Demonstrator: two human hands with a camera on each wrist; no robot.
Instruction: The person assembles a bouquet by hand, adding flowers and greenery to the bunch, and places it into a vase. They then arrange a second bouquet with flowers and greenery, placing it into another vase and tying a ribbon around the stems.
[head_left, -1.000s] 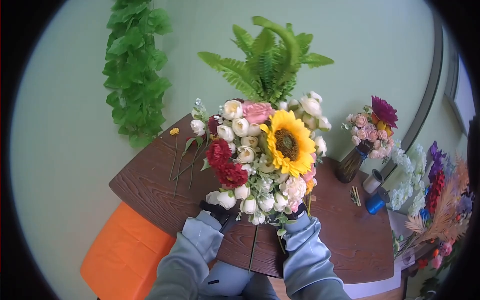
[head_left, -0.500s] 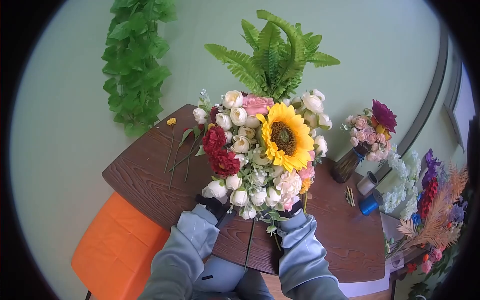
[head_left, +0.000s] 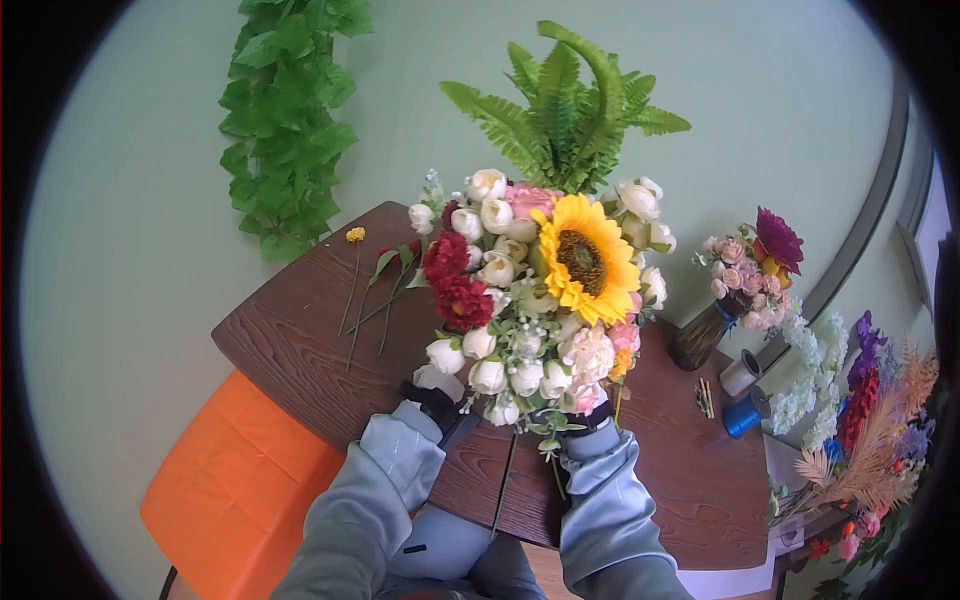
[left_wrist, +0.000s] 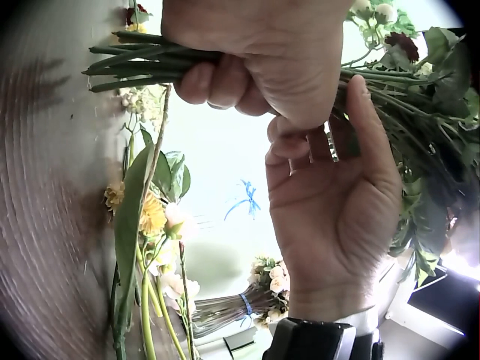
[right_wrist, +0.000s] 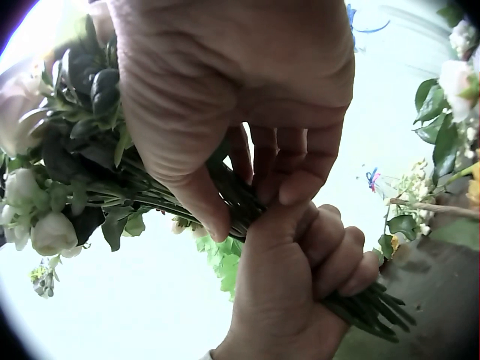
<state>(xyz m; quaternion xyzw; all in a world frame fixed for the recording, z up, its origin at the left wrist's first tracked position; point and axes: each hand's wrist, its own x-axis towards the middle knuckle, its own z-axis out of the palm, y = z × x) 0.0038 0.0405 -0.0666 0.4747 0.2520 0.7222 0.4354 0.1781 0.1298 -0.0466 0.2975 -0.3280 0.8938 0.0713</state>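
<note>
Both hands hold a large bouquet [head_left: 527,322] of artificial flowers with a sunflower [head_left: 582,262], white buds, a pink rose and dark red blooms [head_left: 461,302]. My left hand [left_wrist: 262,52] is wrapped in a fist around the lower part of the stems [left_wrist: 142,61], whose cut ends stick out beyond it. Higher up, just under the leaves, the thumb and fingers of my right hand [right_wrist: 240,90] close round the same stems. The two hands meet at the bundle. From the head view, blossoms cover most of both hands.
Loose flower stems [head_left: 357,300] lie on the left of the brown table [head_left: 290,330]. To the right stand a glass vase [head_left: 697,338] of flowers, a grey spool [head_left: 741,374] and a blue spool [head_left: 746,413]. A fern [head_left: 565,120] rises behind; an orange stool [head_left: 235,475] is at left.
The head view has shifted slightly. The bouquet sits a little higher and further right in view, and more of my left hand shows below the white buds. Both hands keep their hold.
</note>
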